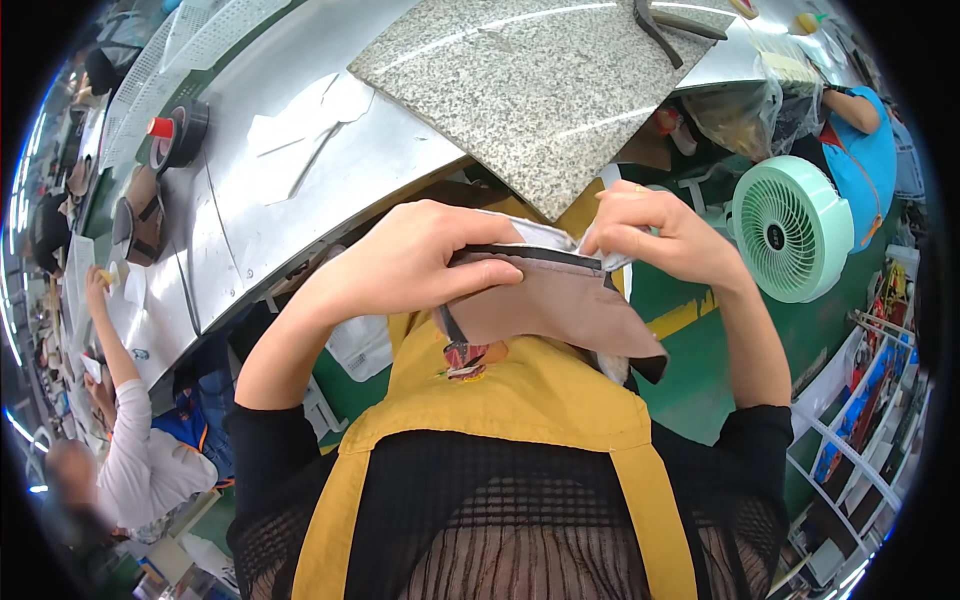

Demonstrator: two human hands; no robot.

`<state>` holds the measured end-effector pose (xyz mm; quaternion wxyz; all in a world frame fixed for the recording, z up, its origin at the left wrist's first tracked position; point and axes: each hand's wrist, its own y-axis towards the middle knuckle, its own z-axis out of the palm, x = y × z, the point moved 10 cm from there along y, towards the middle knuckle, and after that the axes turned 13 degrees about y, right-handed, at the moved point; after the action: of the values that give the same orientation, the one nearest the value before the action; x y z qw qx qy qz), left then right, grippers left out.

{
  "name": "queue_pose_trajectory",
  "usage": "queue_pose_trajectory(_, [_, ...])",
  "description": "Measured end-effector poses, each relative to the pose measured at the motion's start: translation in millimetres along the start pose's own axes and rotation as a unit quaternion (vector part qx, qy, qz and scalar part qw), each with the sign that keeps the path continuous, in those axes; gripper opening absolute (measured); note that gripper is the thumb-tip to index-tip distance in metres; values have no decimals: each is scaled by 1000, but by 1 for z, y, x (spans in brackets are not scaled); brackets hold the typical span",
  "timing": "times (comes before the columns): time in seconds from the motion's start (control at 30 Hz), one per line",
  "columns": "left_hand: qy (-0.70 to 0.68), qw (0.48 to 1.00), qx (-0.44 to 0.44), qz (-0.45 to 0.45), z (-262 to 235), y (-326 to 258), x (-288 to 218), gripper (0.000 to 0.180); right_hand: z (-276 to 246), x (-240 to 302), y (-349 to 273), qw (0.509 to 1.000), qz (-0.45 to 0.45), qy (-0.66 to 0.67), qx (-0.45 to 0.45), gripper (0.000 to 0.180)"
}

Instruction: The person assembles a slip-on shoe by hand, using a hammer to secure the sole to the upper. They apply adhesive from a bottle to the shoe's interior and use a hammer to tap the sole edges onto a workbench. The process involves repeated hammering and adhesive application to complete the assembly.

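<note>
Nearest is a yellow apron (500, 410), worn over a black top, with a small coloured motif on its bib. Just in front of the bib, in the air, is a mauve-brown fabric piece (560, 305) with a black strip (530, 254) along its upper edge and a white lining (535, 232) behind it. The left hand (425, 250) has its grip clamped on the left part of that edge, thumb on the outer face and fingers behind on the lining side. The right hand (665, 230) has its grip pinched together on the white lining by the right end of the strip. The fabric's lower right corner hangs free, darker at the tip.

Past the hands, the near corner of a speckled stone slab (520, 90) juts beyond the near edge of the metal worktop (240, 180). To the right of that corner, over the green floor, stands a mint-green fan (790, 230). Left of the slab, white flat pieces (310, 130) lie on the worktop; nearer its left edge are a brown item (142, 215) and a black roll (185, 135). Dark-handled tools (655, 35) rest at the slab's far edge.
</note>
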<state>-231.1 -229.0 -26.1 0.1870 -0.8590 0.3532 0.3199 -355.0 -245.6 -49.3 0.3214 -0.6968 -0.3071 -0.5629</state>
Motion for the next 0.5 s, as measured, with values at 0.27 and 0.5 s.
queue_pose_trajectory(0.27, [47, 996, -76, 27, 10, 17, 13, 23, -2, -9, -1, 990, 95, -42, 96, 19])
queue_pose_trajectory(0.5, [33, 998, -38, 45, 39, 18, 16, 18, -10, -5, 1, 984, 56, -151, 77, 11])
